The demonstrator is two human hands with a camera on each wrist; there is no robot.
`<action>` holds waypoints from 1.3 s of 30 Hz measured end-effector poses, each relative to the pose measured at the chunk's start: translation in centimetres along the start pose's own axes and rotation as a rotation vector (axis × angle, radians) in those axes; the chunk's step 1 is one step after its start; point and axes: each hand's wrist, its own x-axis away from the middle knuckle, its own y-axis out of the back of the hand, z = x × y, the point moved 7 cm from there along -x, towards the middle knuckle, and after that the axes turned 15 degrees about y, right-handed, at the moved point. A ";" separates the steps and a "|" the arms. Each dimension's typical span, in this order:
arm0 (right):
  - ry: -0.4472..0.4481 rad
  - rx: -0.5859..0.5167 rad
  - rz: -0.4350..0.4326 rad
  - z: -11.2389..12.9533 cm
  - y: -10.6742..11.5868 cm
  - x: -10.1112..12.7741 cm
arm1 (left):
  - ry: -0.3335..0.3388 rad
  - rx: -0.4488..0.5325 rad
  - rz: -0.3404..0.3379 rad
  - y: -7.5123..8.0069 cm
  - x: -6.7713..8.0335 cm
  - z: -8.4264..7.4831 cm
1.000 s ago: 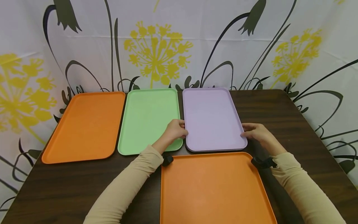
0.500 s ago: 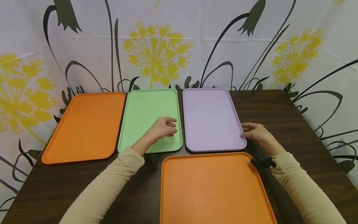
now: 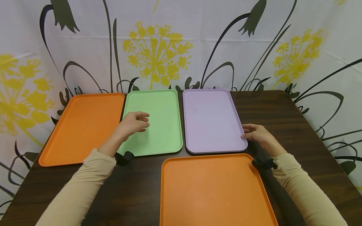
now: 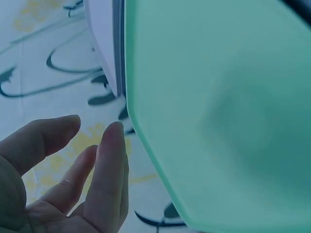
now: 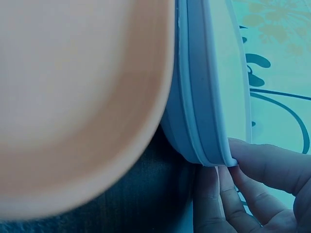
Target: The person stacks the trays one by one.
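My left hand (image 3: 138, 121) hovers over the left part of the green tray (image 3: 164, 131), fingers relaxed and holding nothing; the left wrist view shows its loose fingers (image 4: 109, 170) beside the green tray (image 4: 218, 107). My right hand (image 3: 250, 132) holds the right rim of the lilac tray (image 3: 212, 119) near its front corner. In the right wrist view its fingers (image 5: 252, 165) pinch the lilac tray's rim (image 5: 199, 97), next to the near orange tray (image 5: 82, 97). The lilac tray lies flat on the table.
A dark wooden table (image 3: 282, 110) carries three trays in a back row: an orange tray (image 3: 82, 128) at left, then green, then lilac. A larger orange tray (image 3: 212, 191) lies in front. A flower-printed cloth hangs behind. Bare wood shows at right.
My left hand let go of the lilac tray's left edge and moved left across the green tray. My right hand stayed on the lilac tray's right rim.
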 end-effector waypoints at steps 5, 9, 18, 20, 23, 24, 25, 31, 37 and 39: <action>0.002 -0.024 0.002 0.0 -0.1 0.1 | 0.011 -0.060 -0.071 2.1 0.2 1.4; 0.003 -0.018 0.001 0.1 0.0 0.1 | 0.031 -0.091 -0.119 3.5 0.2 2.7; -0.001 -0.019 0.004 -0.1 -0.1 0.0 | 0.089 -0.145 -0.219 5.7 0.0 5.0; 0.000 -0.027 0.003 -0.1 -0.1 0.0 | 0.091 -0.157 -0.231 6.0 0.0 5.4; 0.000 -0.033 0.002 0.0 -0.2 0.0 | 0.088 -0.167 -0.237 6.3 -0.1 5.9; 0.000 -0.037 0.001 0.0 -0.2 0.0 | 0.087 -0.169 -0.239 6.4 -0.1 6.1; 0.000 -0.039 0.000 0.0 -0.2 0.0 | 0.087 -0.169 -0.239 6.5 -0.2 6.3; 0.000 -0.035 0.000 0.0 -0.2 0.1 | 0.094 -0.147 -0.230 6.6 -0.5 7.0; 0.009 -0.046 0.001 -0.1 -0.2 0.0 | 0.137 -0.123 -0.198 6.4 -1.0 7.6; 0.012 -0.040 0.004 -0.1 -0.2 0.0 | 0.155 -0.114 -0.176 6.3 -1.1 7.8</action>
